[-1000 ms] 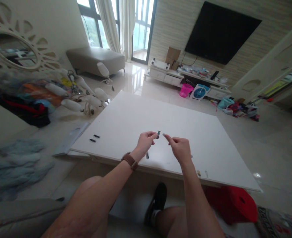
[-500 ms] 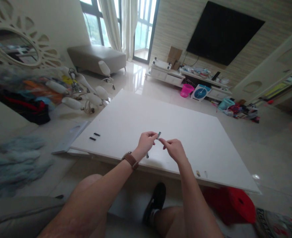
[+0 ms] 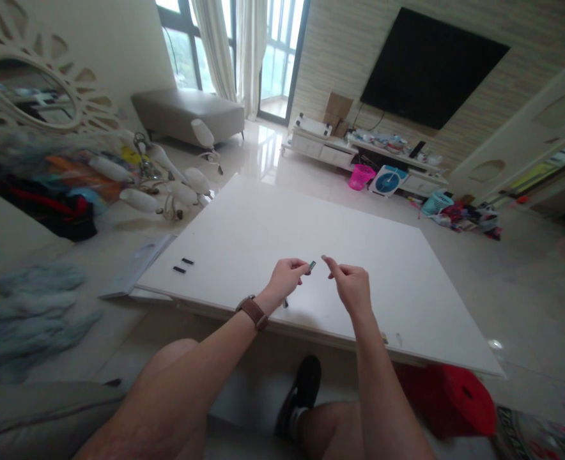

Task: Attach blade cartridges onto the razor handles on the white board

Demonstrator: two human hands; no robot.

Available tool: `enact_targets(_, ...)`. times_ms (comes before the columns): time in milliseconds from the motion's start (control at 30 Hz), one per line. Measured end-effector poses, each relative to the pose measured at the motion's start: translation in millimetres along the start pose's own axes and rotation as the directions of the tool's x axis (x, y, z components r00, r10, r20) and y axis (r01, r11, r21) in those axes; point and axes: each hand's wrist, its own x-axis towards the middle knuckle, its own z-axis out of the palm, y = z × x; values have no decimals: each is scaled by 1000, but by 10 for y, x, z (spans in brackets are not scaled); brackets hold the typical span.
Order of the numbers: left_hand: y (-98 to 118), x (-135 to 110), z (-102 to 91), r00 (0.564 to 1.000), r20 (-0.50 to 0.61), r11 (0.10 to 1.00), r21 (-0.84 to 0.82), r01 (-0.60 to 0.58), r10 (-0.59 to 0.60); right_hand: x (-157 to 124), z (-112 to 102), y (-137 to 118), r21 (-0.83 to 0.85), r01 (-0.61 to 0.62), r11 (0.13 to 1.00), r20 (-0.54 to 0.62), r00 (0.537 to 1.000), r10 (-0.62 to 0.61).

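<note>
My left hand (image 3: 285, 281), with a brown watch strap on its wrist, pinches a small dark-green strip (image 3: 312, 266) between thumb and fingers above the white board (image 3: 273, 223). The strip is too small to name. To its right, apart from the strip, is my right hand (image 3: 352, 284), fingers curled, a pale bit at its raised fingertip that I cannot make out. Below my left hand lies a small dark piece (image 3: 286, 303), partly hidden. Two short black strips (image 3: 183, 266) lie side by side toward the board's left edge.
Near the board's front right edge are a small brown-and-dark piece (image 3: 384, 337) and a small clear item (image 3: 399, 339). A red roll (image 3: 455, 399) stands below that edge. White-shaded lamp parts (image 3: 167, 191) lie on the floor at left, and a pink basket (image 3: 362, 177) stands beyond the board.
My right hand has drawn away to the right from my left hand, opening a gap between them. The strip in my left hand has shifted slightly right and down.
</note>
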Motion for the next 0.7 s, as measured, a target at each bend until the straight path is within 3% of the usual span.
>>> enact_targets(67, -6, 2, 0, 1000, -1, 1000, -5, -1, 1, 11, 16, 37, 16, 5, 1000, 162, 987, -7)
enact_targets(100, -6, 1, 0, 1000, -3, 1000, -7, 0, 0, 27, 22, 67, -11, -16, 1000, 163, 986, 17)
enact_targets(167, -3, -5, 2, 1000, -9, 1000, -14, 5, -5, 73, 24, 138, -60, -81, 995, 19, 996, 82)
enact_targets(233, 3, -14, 5, 1000, -10, 999, -32, 10, -10, 114, 22, 192, -4, -112, 994, -100, 989, 111)
enact_targets(333, 13, -20, 14, 1000, -13, 997, -82, 13, -14, 104, 42, 189, 158, -54, 986, -20, 998, 58)
enact_targets(433, 27, -5, 30, 999, -7, 972, -231, 43, -46, 18, 73, 99, 119, 39, 992, 20, 999, -41)
enact_targets(533, 47, 14, 43, 998, -7, 933, -356, 50, -56, -53, 76, -12, 130, 55, 990, -14, 998, -54)
enact_targets(700, 61, -9, 31, 999, -41, 923, -386, -7, -10, -114, 46, -155, 256, 50, 966, -118, 993, -20)
